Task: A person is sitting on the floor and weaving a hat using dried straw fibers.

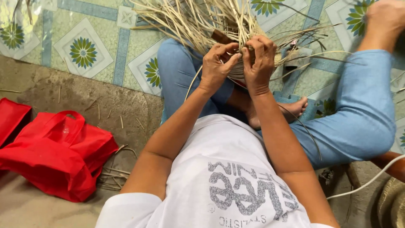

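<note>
Woven basketwork [236,69] of pale cane strips sits between the seated person's knees, gripped from both sides at its rim. Fingers of the left hand [217,65] curl narrowly around one strand, thumb pressed toward the forefinger; fingers of the right hand [258,57] are bent over the rim just beside them, pinching the weave, and the two hands almost touch. Loose cane ends [190,17] fan upward and outward from the woven part, spreading over the patterned floor mat [84,46]. Both forearms run down toward a white printed shirt [228,177]. Legs in blue jeans [363,114] bend to either side, with a bare foot [295,107] tucked beneath the work. On the bare concrete floor [63,93] to the person's left lies a red cloth bag [59,152], with short cane offcuts [114,171] scattered beside it.
</note>
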